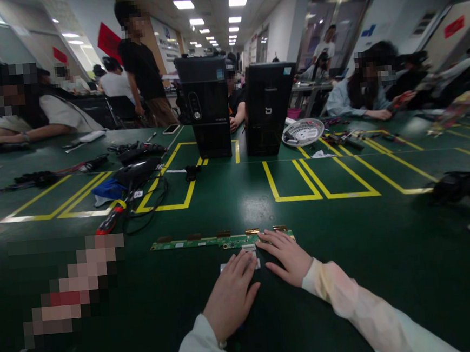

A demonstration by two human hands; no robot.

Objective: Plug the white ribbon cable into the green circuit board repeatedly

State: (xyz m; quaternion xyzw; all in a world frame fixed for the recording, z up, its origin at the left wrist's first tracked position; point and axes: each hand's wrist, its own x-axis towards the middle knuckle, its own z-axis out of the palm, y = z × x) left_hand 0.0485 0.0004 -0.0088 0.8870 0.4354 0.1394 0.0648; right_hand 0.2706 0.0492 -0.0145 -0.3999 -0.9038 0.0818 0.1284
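Note:
A long, narrow green circuit board [195, 244] lies across the dark green tabletop in front of me, with copper-coloured tabs along its far edge. My right hand [287, 256] rests palm down, its outstretched fingers on the board's right end. Just nearer to me, my left hand [236, 290] lies flat with extended fingers over a small whitish piece [257, 262]. Most of that piece is hidden under the fingers, so its kind is unclear. A pale connector [249, 247] shows on the board's near edge, just beyond the left fingertips.
Two black computer towers [209, 107] [268, 108] stand at the far middle. Left of the board are a red-and-black tool handle [110, 221], cables [148, 204] and a blue cloth-like item [110, 191]. A white basket [304, 132] sits back right. Several people sit around the table.

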